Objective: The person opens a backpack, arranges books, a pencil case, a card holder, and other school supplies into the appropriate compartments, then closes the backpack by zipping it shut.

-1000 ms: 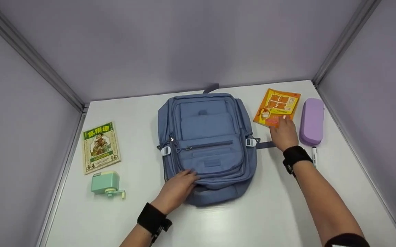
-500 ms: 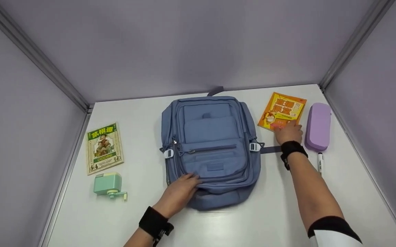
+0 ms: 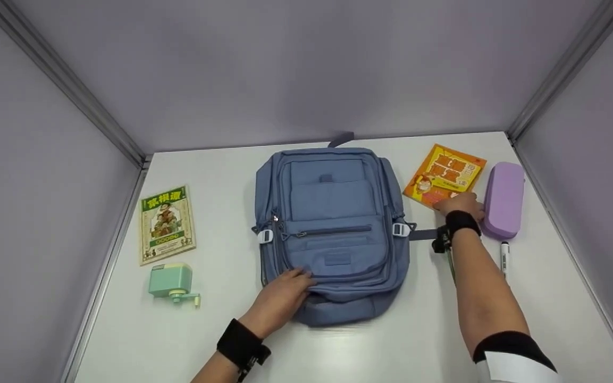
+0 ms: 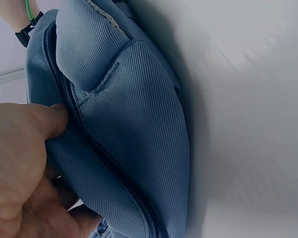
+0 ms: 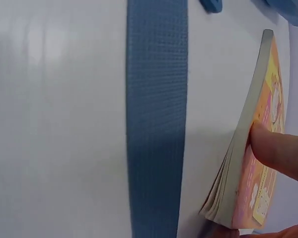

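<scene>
A blue backpack (image 3: 325,202) lies front side up in the middle of the white table. At its lower left edge my left hand (image 3: 278,299) grips the fabric; in the left wrist view the thumb (image 4: 54,120) presses beside a dark zipper, the other fingers curled on the opposite side of the fold. To the right, my right hand (image 3: 461,205) holds the near edge of an orange book (image 3: 444,173). The right wrist view has the thumb (image 5: 275,148) on the book's cover and a finger at its lower corner, where some pages fan apart.
A purple pencil case (image 3: 504,199) lies right of the orange book, with a white marker (image 3: 504,257) below it. At the left are a green-and-cream book (image 3: 167,223) and a mint crank pencil sharpener (image 3: 171,279). A backpack strap (image 3: 423,234) extends under the right wrist.
My right hand has turned and shifted from the book's cover to its near edge, and the book has rotated slightly. My left hand stays on the backpack. The head view has shifted a little.
</scene>
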{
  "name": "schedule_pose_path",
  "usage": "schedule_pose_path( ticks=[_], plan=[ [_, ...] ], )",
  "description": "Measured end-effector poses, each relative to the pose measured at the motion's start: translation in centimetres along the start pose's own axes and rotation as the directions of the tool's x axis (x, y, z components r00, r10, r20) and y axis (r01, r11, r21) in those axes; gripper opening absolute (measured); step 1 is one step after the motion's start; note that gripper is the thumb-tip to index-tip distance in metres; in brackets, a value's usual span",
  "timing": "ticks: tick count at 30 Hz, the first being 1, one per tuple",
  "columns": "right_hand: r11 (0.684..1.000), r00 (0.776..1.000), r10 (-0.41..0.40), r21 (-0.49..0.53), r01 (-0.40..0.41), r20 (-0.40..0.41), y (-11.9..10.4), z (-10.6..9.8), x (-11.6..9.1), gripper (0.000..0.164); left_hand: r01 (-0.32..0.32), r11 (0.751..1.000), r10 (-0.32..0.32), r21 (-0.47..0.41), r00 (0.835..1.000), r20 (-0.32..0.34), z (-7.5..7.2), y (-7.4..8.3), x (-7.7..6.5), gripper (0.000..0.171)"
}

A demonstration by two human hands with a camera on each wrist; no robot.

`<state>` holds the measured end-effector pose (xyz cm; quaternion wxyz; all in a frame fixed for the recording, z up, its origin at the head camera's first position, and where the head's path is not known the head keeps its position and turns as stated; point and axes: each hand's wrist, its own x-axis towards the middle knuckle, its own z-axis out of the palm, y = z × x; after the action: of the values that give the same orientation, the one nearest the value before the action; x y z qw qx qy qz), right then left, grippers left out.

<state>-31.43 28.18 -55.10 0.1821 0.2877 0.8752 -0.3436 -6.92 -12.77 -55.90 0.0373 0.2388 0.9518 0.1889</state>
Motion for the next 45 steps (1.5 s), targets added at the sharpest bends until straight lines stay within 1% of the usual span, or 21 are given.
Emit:
schedule_pose_path(
  ticks=[3,7,10,13,15,19,23,25,28,32,36,39,45],
  plan=[
    [1.0,1.0,0.003,0.018,-0.003,-0.012,0.0,0.2,-0.3,0.095,-0.004,1.0,0.004,0.003,1.0,-0.003,0.0,0.0,0.1,0.03],
    [0.999,0.997,-0.012,0.044,0.015,-0.081,-0.4,0.6,-0.6,0.088,-0.012,1.0,0.012,0.021,1.0,0.002,-0.2,0.0,0.3,0.032],
    [0.995,0.987,-0.049,0.076,0.061,-0.152,-0.6,1.2,-0.5,0.084,-0.01,1.0,0.01,0.026,1.0,-0.004,-0.2,0.1,0.5,0.035],
    [0.988,0.978,-0.086,0.112,0.109,-0.188,-0.4,1.8,-0.5,0.078,-0.012,0.999,0.012,0.037,1.0,0.0,0.0,0.3,0.5,0.039],
    [0.984,0.979,-0.091,0.137,0.117,-0.183,-0.2,2.0,-0.7,0.077,-0.015,0.999,0.015,0.042,1.0,0.01,0.2,0.5,0.5,0.04],
    [0.979,0.982,-0.071,0.176,0.102,-0.177,0.2,2.2,-1.3,0.075,-0.024,0.999,0.024,0.031,1.0,0.015,0.4,0.7,0.3,0.038],
    [0.963,0.972,-0.091,0.228,0.141,-0.217,-0.3,2.1,-1.8,0.072,-0.025,0.999,0.025,0.026,1.0,0.01,0.2,0.7,0.5,0.037],
    [0.957,0.971,-0.099,0.246,0.152,-0.216,-0.6,2.1,-2.0,0.071,-0.02,0.999,0.019,0.028,1.0,0.017,0.1,0.7,0.5,0.037],
    [0.954,0.979,-0.09,0.265,0.138,-0.184,-0.7,1.9,-2.2,0.073,-0.02,1.0,0.019,0.025,0.999,0.028,0.1,0.6,0.5,0.037],
    [0.955,0.99,-0.069,0.28,0.1,-0.122,-0.5,1.5,-2.2,0.077,-0.025,0.999,0.024,0.024,0.999,0.024,0.1,0.7,0.5,0.037],
    [0.954,0.992,-0.073,0.284,0.099,-0.103,-0.5,1.2,-2.0,0.078,-0.022,0.999,0.021,0.029,0.999,0.024,0.0,0.6,0.5,0.037],
    [0.956,0.99,-0.088,0.269,0.116,-0.112,-0.5,1.1,-1.9,0.075,-0.017,0.999,0.016,0.033,1.0,0.022,0.0,0.6,0.5,0.037],
    [0.971,0.987,-0.081,0.214,0.109,-0.136,-0.4,1.5,-1.8,0.069,-0.025,0.999,0.025,0.034,1.0,0.018,0.0,0.7,0.4,0.037]
  ],
)
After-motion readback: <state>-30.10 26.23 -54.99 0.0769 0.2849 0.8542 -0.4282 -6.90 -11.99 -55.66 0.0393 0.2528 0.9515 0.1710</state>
